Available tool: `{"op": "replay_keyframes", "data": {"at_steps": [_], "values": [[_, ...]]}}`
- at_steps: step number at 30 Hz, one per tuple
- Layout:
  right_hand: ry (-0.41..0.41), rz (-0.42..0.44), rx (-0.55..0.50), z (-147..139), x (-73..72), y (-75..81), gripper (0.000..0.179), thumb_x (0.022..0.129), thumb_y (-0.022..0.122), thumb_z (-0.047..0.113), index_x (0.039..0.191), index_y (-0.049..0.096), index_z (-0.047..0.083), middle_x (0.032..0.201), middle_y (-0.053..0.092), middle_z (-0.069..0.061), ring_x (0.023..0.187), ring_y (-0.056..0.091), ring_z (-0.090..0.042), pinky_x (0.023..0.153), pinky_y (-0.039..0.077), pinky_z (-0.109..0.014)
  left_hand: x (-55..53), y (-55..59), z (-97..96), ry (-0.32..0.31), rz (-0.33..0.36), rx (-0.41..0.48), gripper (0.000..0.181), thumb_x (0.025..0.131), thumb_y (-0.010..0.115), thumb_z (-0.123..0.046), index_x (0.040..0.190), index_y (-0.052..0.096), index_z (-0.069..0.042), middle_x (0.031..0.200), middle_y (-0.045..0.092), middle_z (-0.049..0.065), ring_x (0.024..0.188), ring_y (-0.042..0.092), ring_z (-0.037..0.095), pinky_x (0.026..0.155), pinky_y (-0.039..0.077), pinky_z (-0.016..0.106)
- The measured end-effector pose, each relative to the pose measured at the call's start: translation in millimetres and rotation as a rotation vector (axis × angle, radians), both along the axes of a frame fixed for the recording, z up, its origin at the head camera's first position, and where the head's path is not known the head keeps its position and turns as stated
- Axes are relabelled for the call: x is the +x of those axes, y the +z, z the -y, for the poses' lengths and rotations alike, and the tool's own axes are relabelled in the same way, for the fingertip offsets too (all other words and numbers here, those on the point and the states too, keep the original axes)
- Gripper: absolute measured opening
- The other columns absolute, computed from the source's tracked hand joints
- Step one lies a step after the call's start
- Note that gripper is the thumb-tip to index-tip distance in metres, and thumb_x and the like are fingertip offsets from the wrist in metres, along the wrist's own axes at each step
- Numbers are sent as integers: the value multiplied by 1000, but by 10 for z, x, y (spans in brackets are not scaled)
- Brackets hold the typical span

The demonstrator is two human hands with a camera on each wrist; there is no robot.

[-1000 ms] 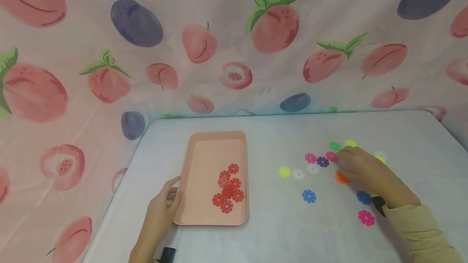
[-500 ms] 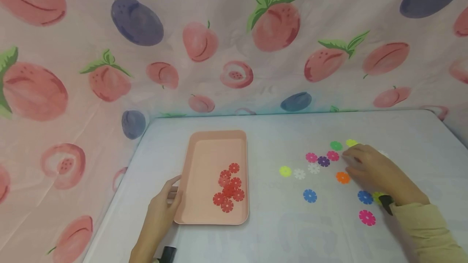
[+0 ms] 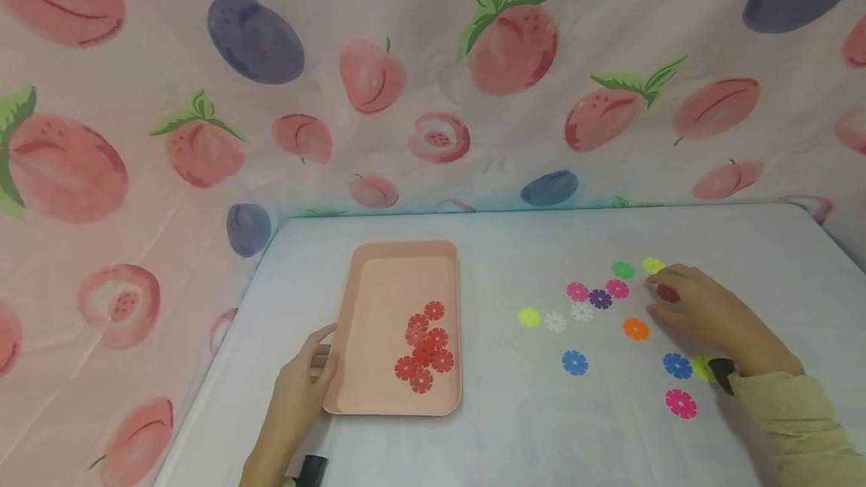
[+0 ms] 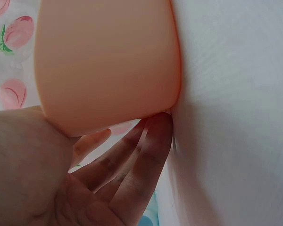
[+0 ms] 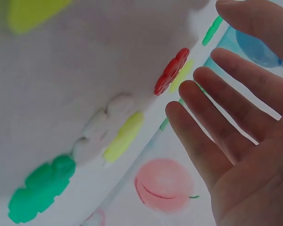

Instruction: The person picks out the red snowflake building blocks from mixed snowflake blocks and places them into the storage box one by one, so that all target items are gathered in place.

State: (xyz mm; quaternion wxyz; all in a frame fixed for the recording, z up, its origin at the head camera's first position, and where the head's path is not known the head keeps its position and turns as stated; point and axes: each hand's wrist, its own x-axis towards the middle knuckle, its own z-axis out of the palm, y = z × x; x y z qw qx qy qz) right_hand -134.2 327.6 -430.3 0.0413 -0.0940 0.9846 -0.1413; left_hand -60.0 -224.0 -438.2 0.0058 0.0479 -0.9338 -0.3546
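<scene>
A pale pink-orange tray [image 3: 379, 322] lies on the white table, with several red snowflake discs [image 3: 421, 348] at its right side. My left hand [image 3: 295, 389] grips the tray's left edge; in the left wrist view the thumb goes over the rim, its tip hidden, and the fingertips [image 4: 159, 123] press at the base. My right hand [image 3: 707, 314] reaches over the scattered discs on the right, fingers extended and apart. Beneath it, between thumb and fingers, a red snowflake disc [image 5: 172, 71] lies on the table.
Around the right hand lie green [image 3: 623, 270], purple [image 3: 599, 298], orange [image 3: 636, 329], blue [image 3: 575, 362], pink [image 3: 680, 403], white [image 3: 555, 322] and yellow [image 3: 529, 317] discs. A fruit-print cloth [image 3: 433, 81] hangs behind and left of the table [image 3: 514, 442].
My right hand has drawn back to the right from beside a pink disc, and a red disc now shows under it. The left hand stays on the tray.
</scene>
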Motion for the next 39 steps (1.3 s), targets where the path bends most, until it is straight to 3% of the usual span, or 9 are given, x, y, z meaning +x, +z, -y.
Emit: {"op": "replay_keyframes", "data": {"at_steps": [16, 29, 39], "values": [[10, -24, -20, -82, -58, -69, 49, 84, 78, 16, 122, 60, -9, 118, 59, -31, 110, 53, -48, 95, 46, -65, 10, -6, 11, -16, -8, 7, 46, 101, 59, -17, 145, 47, -21, 119, 68, 15, 99, 70, 30, 81, 60, 41], [101, -108, -54, -80, -98, -52, 25, 81, 78, 1, 101, 69, -9, 92, 66, -16, 89, 64, -37, 86, 54, -58, 5, 4, 5, -6, -3, 5, 46, 101, 57, -16, 146, 47, -21, 119, 68, 16, 99, 70, 31, 80, 61, 41], [92, -66, 3, -28, -107, 13, 24, 79, 79, 2, 99, 70, -8, 88, 67, -14, 87, 63, -35, 85, 55, -56, 7, 9, 1, -9, -2, 1, 46, 101, 57, -17, 146, 47, -21, 119, 68, 16, 98, 71, 31, 81, 60, 42]]}}
